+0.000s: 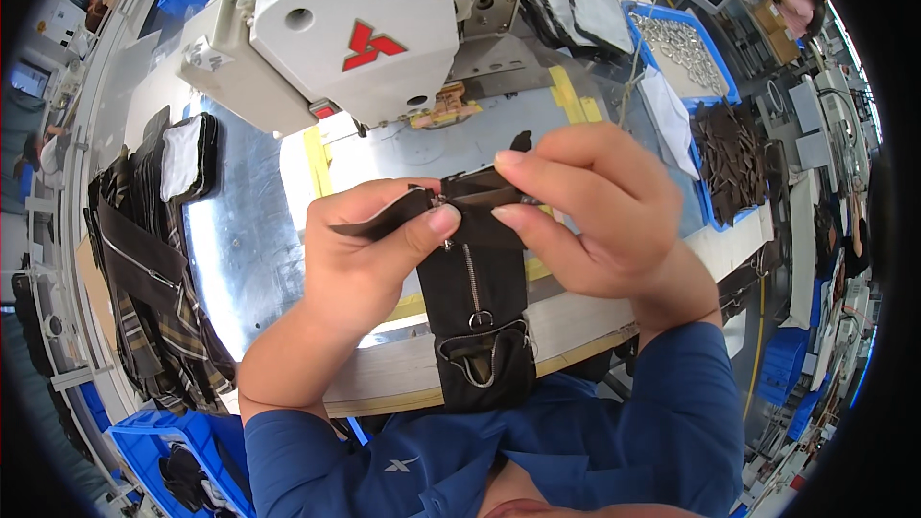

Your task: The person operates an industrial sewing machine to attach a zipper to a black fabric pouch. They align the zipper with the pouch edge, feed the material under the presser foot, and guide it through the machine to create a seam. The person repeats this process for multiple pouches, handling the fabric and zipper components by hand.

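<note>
A long black fabric piece with a metal zipper (pixel 448 283) lies across the front edge of the work table and hangs down toward me. A metal ring (pixel 480 319) sits partway along it, and its lower end has a second, curved zipper opening (pixel 477 369). My left hand (pixel 369 245) is closed on the piece's upper end, thumb pressed on the folded edge near a small metal part. Opposite it, my right hand (pixel 595 206) pinches a dark flap at the same end between thumb and fingers. The fingers partly hide how the layers meet.
A white sewing machine head (pixel 355 34) stands just beyond my hands. Stacked dark and plaid fabric pieces (pixel 144 269) lie at left, above a blue crate (pixel 158 456). At right, blue trays hold metal hardware (pixel 681 53) and dark fabric strips (pixel 731 153). Padded pieces (pixel 597 14) lie behind.
</note>
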Demonstrator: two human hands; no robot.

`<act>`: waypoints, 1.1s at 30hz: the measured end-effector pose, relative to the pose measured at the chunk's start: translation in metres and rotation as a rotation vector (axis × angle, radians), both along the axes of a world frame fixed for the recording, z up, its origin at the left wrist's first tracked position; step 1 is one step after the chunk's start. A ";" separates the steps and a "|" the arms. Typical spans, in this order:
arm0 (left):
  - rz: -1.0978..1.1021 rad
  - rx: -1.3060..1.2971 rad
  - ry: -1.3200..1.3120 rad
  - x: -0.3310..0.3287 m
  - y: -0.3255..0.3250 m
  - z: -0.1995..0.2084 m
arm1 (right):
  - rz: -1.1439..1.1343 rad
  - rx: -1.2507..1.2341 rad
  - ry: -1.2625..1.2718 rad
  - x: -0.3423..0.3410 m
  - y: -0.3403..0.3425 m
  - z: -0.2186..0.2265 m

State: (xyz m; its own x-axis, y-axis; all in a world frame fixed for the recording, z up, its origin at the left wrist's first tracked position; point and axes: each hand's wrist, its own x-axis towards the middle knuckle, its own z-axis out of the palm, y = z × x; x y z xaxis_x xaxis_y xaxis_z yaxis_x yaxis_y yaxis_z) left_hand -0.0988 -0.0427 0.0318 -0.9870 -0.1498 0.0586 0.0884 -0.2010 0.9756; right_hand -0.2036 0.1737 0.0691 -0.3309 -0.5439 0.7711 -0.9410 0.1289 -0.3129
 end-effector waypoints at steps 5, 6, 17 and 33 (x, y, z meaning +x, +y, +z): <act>-0.049 -0.147 -0.014 0.003 0.004 0.010 | 0.047 0.048 0.130 -0.009 0.001 -0.001; -0.053 -0.168 -0.023 0.004 0.004 0.012 | 0.058 0.055 0.151 -0.009 0.002 -0.001; -0.086 -0.253 0.013 0.005 0.008 0.015 | 0.054 0.119 0.207 -0.005 0.003 -0.002; -0.096 -0.312 0.030 0.005 0.007 0.015 | 0.138 0.163 -0.040 -0.008 0.002 -0.001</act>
State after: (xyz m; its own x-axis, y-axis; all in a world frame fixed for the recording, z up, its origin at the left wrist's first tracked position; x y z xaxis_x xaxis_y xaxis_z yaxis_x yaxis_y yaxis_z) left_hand -0.0940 -0.0352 0.0470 -0.9929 -0.0268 0.1160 0.1128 0.0984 0.9887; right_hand -0.2120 0.1757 0.0686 -0.2735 -0.7022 0.6573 -0.9405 0.0520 -0.3358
